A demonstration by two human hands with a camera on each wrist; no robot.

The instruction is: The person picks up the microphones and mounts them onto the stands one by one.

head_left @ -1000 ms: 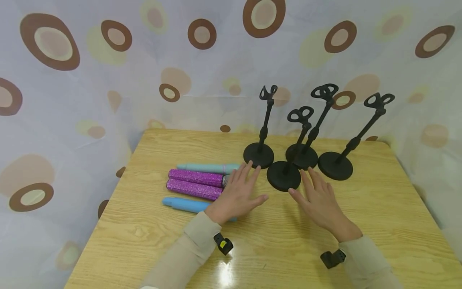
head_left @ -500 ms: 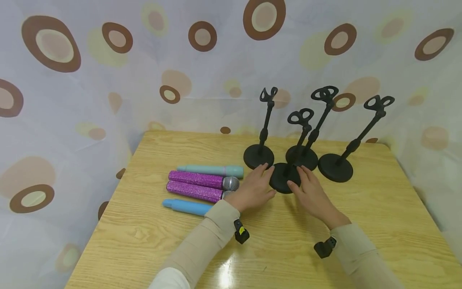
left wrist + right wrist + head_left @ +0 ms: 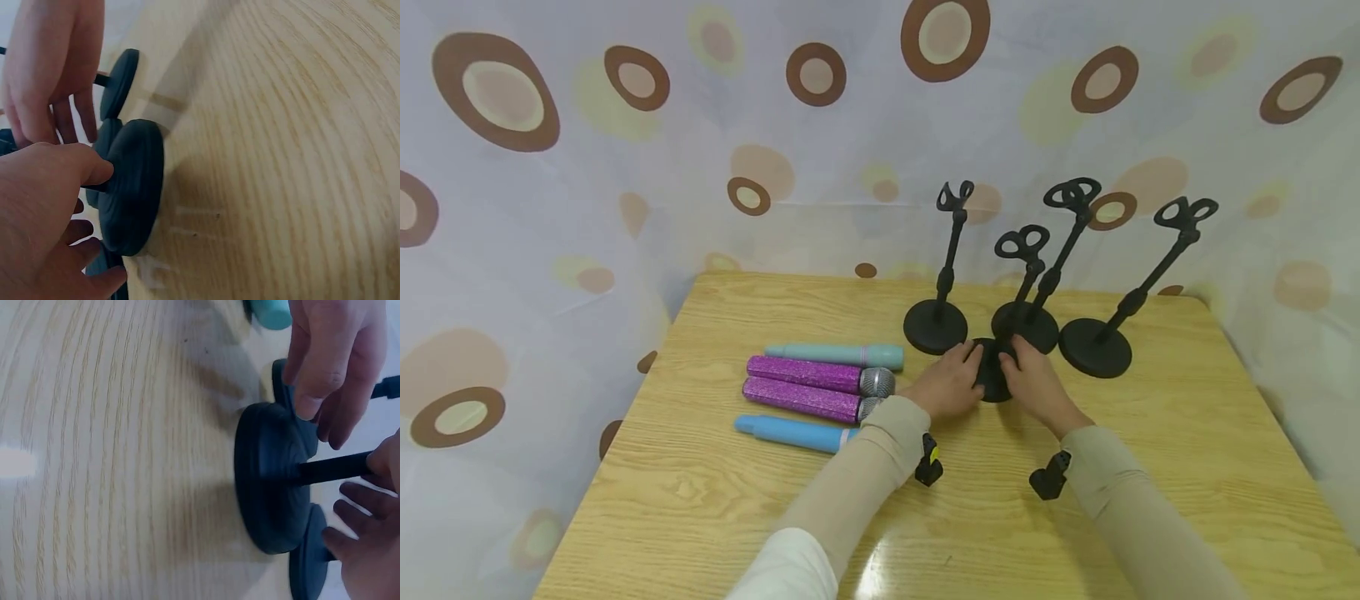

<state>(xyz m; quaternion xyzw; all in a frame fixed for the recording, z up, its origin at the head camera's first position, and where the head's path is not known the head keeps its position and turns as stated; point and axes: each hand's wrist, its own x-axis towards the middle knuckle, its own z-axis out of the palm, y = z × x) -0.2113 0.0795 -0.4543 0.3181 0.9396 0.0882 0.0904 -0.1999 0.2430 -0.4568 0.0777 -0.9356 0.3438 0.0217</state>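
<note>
Just right of the head frame's centre, the front black stand (image 3: 992,380) is flanked by both hands on the worktop (image 3: 700,517). The left hand (image 3: 949,386) is held with its grip loosely spread; whether the pole is pinched by the right hand (image 3: 1036,387) cannot be told. Microphones (image 3: 803,373) are laid centre-left.
</note>
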